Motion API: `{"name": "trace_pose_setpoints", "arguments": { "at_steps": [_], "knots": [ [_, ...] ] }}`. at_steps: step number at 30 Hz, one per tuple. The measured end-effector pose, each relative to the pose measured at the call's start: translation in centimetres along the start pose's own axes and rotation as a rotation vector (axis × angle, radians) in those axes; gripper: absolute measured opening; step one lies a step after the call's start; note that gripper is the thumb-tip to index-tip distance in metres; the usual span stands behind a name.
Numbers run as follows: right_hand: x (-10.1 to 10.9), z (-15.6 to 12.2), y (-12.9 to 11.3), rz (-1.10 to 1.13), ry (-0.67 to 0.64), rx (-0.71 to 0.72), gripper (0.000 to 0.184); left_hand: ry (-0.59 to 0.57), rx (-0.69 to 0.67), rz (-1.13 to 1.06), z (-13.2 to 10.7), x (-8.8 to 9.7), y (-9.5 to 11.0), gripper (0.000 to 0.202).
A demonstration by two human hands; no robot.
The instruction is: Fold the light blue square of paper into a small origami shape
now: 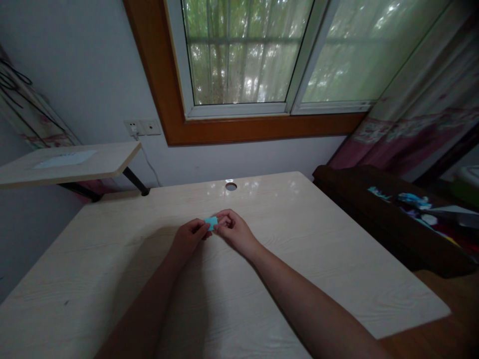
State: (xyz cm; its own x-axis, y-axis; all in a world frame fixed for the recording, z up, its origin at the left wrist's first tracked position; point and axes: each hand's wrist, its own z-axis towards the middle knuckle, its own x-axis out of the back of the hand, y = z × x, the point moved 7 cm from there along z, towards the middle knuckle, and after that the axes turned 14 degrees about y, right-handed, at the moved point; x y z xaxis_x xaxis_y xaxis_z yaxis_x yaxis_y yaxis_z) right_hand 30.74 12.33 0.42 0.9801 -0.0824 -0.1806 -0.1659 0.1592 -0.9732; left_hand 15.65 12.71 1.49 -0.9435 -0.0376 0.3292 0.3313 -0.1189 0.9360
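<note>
A small light-blue piece, flat and roughly square like folded paper (211, 223), is pinched between both hands over the middle of the pale wooden desk (299, 259). My left hand (191, 234) grips its left side with thumb and fingers closed. On the right side, my right hand (232, 227) holds it with the thumb at the lower corner and the fingers curled behind. The fingertips hide the piece's edges and its back, and I cannot tell whether it is one sheet or several layers.
A raised shelf (112, 162) on black legs stands at the back left, with a white sheet (65, 158) on it. A round cable hole (231, 187) sits near the desk's far edge. To the right is a dark brown piece of furniture (348, 199) with assorted items on top.
</note>
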Motion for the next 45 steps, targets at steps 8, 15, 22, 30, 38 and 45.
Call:
{"name": "trace_pose_setpoints", "arguments": {
  "at_steps": [8,15,22,30,38,45],
  "knots": [
    [-0.11,-0.2,0.21,-0.002,-0.051,0.003,0.033,-0.023,0.006,-0.012,-0.11,-0.25,0.16,0.032],
    [-0.17,-0.16,0.4,-0.004,-0.074,0.018,0.033,-0.02,0.006,-0.019,-0.21,-0.18,0.29,0.031],
    [-0.22,-0.25,0.28,0.019,-0.077,0.001,0.033,-0.013,-0.027,-0.025,-0.17,-0.13,0.35,0.033],
    [-0.35,-0.2,0.32,0.113,-0.068,-0.059,0.024,-0.047,-0.028,-0.027,-0.32,-0.4,0.29,0.034],
    [-0.28,-0.03,0.5,0.145,-0.069,-0.029,0.023,-0.06,-0.028,-0.042,-0.14,-0.49,0.06,0.034],
    [-0.2,-0.02,0.83,0.101,-0.029,-0.066,0.021,-0.074,-0.085,-0.105,-0.23,-0.45,0.34,0.029]
  ]
}}
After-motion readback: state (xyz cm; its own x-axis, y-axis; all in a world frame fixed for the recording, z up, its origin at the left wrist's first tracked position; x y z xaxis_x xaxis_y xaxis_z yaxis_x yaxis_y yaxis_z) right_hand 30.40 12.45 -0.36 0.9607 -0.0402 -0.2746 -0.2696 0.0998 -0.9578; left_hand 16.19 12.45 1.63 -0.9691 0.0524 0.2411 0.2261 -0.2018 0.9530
